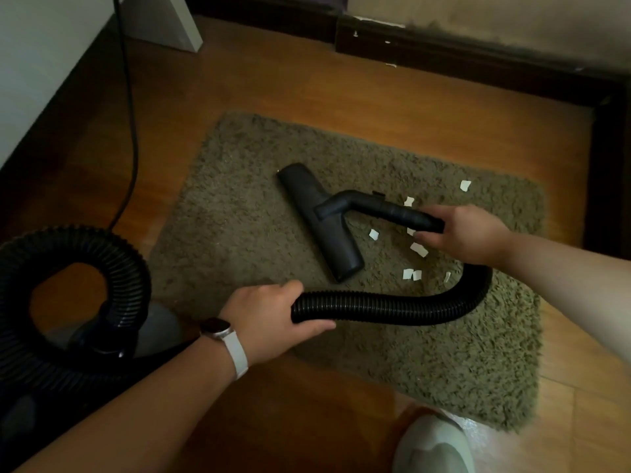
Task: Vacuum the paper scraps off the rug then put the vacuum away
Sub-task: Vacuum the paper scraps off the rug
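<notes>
A shaggy olive rug lies on the wooden floor. Several white paper scraps are scattered on its right half. The black vacuum nozzle rests flat on the rug, left of the scraps. My right hand grips the rigid tube just behind the nozzle. My left hand, with a white-strapped watch on the wrist, grips the ribbed black hose, which curves up under my right hand. The hose also coils at the left over the vacuum body, which is partly hidden.
A black power cord runs down the left wall to the vacuum. Dark skirting lines the far wall, with a dark post at the right edge. A white panel leans at the back left. My slipper is at the rug's near corner.
</notes>
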Demonstrator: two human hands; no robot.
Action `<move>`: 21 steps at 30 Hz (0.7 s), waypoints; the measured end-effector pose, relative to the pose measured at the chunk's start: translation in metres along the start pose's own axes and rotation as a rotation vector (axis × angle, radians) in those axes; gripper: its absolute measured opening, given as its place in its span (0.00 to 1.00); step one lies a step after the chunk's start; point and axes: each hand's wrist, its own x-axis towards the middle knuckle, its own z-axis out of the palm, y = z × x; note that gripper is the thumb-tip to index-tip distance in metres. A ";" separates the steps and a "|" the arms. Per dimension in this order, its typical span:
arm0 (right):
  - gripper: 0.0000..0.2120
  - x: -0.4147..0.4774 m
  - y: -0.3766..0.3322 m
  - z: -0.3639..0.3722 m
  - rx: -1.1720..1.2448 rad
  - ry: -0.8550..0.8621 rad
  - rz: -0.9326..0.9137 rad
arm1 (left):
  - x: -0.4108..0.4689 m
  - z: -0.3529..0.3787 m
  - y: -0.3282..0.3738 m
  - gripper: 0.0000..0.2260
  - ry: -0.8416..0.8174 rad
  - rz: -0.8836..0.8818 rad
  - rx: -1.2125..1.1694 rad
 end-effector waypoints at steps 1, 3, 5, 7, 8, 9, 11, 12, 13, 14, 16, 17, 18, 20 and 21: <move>0.16 -0.001 0.003 -0.002 0.046 0.006 0.011 | 0.001 -0.002 0.000 0.26 0.052 0.024 -0.024; 0.12 -0.006 0.011 -0.004 0.130 0.049 0.038 | 0.003 -0.004 0.001 0.28 0.140 0.069 -0.078; 0.11 -0.015 0.019 -0.007 0.174 0.109 0.071 | 0.007 -0.004 0.003 0.28 0.226 0.119 -0.115; 0.14 -0.026 0.028 -0.007 0.183 0.152 0.120 | 0.013 -0.004 0.007 0.26 0.269 0.155 -0.131; 0.15 -0.032 0.033 -0.007 0.195 0.169 0.153 | 0.016 -0.004 0.010 0.27 0.260 0.163 -0.136; 0.16 -0.037 0.039 -0.006 0.209 0.183 0.190 | 0.021 -0.004 0.013 0.27 0.246 0.170 -0.134; 0.16 -0.051 0.049 -0.001 0.241 0.217 0.265 | 0.029 -0.002 0.019 0.27 0.243 0.200 -0.113; 0.16 -0.059 0.053 0.003 0.260 0.236 0.299 | 0.033 -0.002 0.022 0.26 0.235 0.214 -0.107; 0.15 -0.066 0.058 0.008 0.279 0.250 0.331 | 0.037 0.000 0.025 0.26 0.212 0.223 -0.106; 0.15 -0.072 0.061 0.013 0.301 0.258 0.363 | 0.039 0.001 0.026 0.27 0.187 0.230 -0.106; 0.14 -0.083 0.066 0.024 0.333 0.257 0.440 | 0.043 0.003 0.027 0.30 0.156 0.243 -0.098; 0.14 -0.087 0.067 0.028 0.339 0.254 0.476 | 0.044 0.004 0.027 0.31 0.147 0.248 -0.094; 0.13 -0.091 0.068 0.032 0.347 0.254 0.500 | 0.045 0.005 0.027 0.31 0.144 0.253 -0.091; 0.13 -0.098 0.072 0.039 0.393 0.265 0.531 | 0.047 0.006 0.029 0.30 0.143 0.261 -0.090; 0.13 -0.102 0.074 0.042 0.430 0.276 0.550 | 0.048 0.007 0.030 0.30 0.139 0.264 -0.093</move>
